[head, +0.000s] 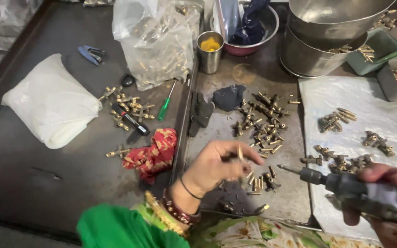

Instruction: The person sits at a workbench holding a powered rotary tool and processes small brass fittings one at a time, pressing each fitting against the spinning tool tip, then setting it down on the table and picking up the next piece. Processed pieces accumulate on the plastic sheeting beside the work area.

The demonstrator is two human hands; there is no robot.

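I'm pinching a small brass pin [240, 152] in my left hand [214, 165] while my right hand [382, 183], wrapped round the power driver [359, 195], is pointing its bit just beside that pin, and a slip could be jabbing my fingers [253, 160]

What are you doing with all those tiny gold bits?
A person sits at a dark metal tray strewn with small brass fittings. The left hand pinches one small brass piece between its fingertips, lifted above the tray. The right hand grips a grey powered hand tool, its thin bit pointing toward that piece without touching it. More brass parts lie on a white sheet to the right, and a green screwdriver and a red cloth lie to the left.
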